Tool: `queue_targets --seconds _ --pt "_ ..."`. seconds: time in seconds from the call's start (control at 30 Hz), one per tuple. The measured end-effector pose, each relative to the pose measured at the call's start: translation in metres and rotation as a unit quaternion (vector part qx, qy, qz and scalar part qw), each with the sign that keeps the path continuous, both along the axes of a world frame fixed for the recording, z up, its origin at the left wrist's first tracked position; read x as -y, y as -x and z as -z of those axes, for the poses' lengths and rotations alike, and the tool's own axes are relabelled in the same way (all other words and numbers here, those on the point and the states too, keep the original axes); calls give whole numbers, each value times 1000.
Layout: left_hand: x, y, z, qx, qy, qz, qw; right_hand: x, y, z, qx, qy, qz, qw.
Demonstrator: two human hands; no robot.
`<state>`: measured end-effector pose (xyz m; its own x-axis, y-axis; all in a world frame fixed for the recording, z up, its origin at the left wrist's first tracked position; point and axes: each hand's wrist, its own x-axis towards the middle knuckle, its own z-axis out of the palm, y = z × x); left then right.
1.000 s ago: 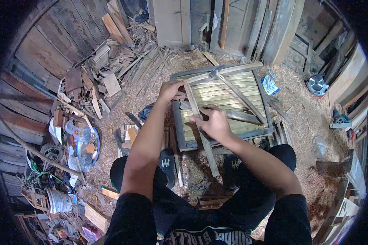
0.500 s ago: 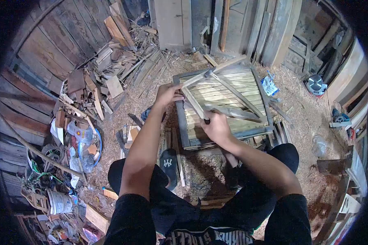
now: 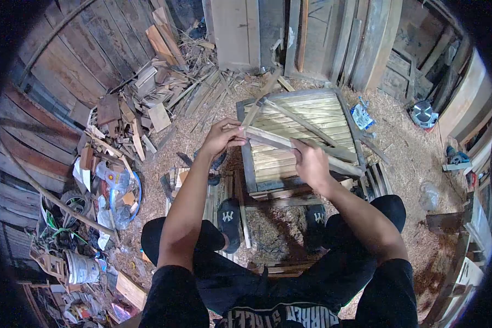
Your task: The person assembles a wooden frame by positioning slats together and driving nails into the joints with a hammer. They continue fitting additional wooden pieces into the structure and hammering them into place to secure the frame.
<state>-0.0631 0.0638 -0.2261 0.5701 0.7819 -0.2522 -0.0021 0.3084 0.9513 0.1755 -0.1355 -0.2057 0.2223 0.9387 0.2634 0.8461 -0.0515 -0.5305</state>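
Observation:
A slatted wooden panel (image 3: 295, 113) with a dark border sits raised in front of me. Above it I hold a piece made of several narrow wooden strips (image 3: 268, 139) meeting at angles. My left hand (image 3: 223, 138) pinches the corner at the near left, where two strips meet. Farther along the near strip, my right hand (image 3: 312, 165) is closed around the wood, thumb on top. Another strip (image 3: 306, 123) slants from the upper joint toward the panel's right side. How the strips are fastened at the corners is too small to tell.
Scrap wood (image 3: 139, 112) is heaped at the left, near a blue-rimmed basin (image 3: 139, 191) of plastic and offcuts. A circular saw (image 3: 422, 113) and another power tool (image 3: 457, 158) lie to the right. Boards (image 3: 361, 54) lean at the back. Wood shavings cover the floor.
The strip piece has turned: its near strip now slants less steeply, and its far end has swung left. My right hand has shifted right with the strip; my left stays at the corner.

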Motion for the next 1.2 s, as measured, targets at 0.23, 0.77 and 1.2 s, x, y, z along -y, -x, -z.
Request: queue_targets --seconds 0.23,0.77,1.2 --pt "9 0 -43 -34 -46 72 996 11 -31 -5 -66 -90 -94 989" --pt "57 -59 -118 -74 -484 -67 869 13 -88 -72 -104 -169 -155 968" --pt "53 -87 -139 -46 -501 -82 860 13 -105 -78 -315 -9 -63 947"
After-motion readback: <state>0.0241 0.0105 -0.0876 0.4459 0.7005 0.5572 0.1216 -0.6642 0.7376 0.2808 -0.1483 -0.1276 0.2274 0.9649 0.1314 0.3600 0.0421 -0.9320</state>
